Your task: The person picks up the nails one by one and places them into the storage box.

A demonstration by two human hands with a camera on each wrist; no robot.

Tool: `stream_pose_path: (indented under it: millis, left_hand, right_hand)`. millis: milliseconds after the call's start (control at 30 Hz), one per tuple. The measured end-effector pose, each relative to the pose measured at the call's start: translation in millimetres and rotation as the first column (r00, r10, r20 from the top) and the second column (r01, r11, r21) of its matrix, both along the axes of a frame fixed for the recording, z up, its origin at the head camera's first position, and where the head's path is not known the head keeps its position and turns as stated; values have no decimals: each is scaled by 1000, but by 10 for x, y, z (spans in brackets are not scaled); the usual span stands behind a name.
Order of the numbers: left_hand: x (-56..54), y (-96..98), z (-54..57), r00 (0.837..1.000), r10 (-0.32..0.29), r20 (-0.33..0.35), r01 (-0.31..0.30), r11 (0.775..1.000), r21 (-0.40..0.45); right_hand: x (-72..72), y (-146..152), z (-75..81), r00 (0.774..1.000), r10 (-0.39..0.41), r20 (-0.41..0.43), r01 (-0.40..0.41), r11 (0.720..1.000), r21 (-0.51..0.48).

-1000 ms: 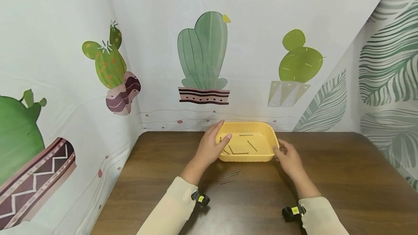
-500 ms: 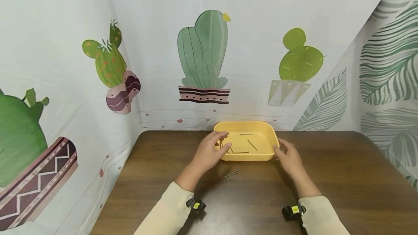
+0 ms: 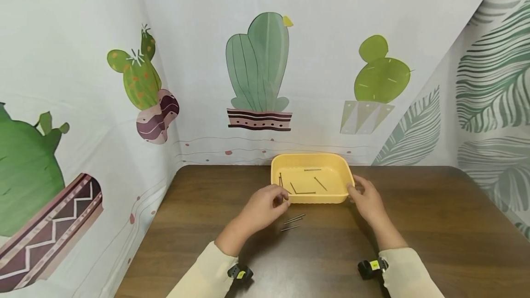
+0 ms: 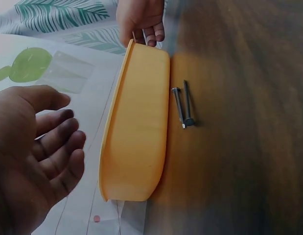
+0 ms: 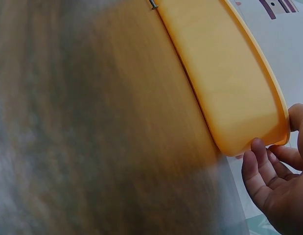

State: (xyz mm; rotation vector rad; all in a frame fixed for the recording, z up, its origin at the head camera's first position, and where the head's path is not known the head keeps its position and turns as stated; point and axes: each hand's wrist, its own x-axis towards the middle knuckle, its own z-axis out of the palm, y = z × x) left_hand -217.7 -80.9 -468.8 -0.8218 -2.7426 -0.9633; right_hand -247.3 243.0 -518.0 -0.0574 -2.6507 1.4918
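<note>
A yellow plastic tray (image 3: 319, 199) sits at the table's back edge with several nails (image 3: 320, 184) scattered inside. My right hand (image 3: 367, 200) grips its right end, thumb on the rim (image 5: 294, 117) and fingers against the outside. At the front left corner is my left hand (image 3: 262, 208), fingers loosely bent. The left wrist view shows nothing in that hand (image 4: 38, 152), which overlaps the tray corner only in the head view. Loose nails (image 3: 295, 219) lie on the tabletop before the tray; flat round heads show in the left wrist view.
The brown wooden table (image 3: 331, 261) reaches back to a white curtain (image 3: 198, 82) printed with cacti. Leaf-patterned cloth (image 3: 488, 105) hangs at the right. Each wrist wears a small black camera (image 3: 240, 272).
My left hand has come off the tray's left rim and drawn back toward me, its fingers bending together. The right hand keeps its grip; tray and loose nails look unmoved.
</note>
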Motion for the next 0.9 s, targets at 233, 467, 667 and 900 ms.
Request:
stream_pose_path:
  millis: [233,467,667,900]
  left_hand:
    - [51,-47,-96,991,-98,95,112,981,-161]
    - [106,-82,-162,974,-133,182,179,947,-265]
    - [127,-49,-201,970,-132,204,195,924,-328]
    - [167,-21,-219,969,-127,213,201,907,-371]
  right_hand:
    - [-8,-6,16,1000,1,1,-1,1000,-5]
    - [6,-1,22,1000,3,30,-3,1000,17]
    - [2,2,19,1000,-1,28,1,1000,21]
    - [12,-5,22,1000,6,15,-7,1000,10]
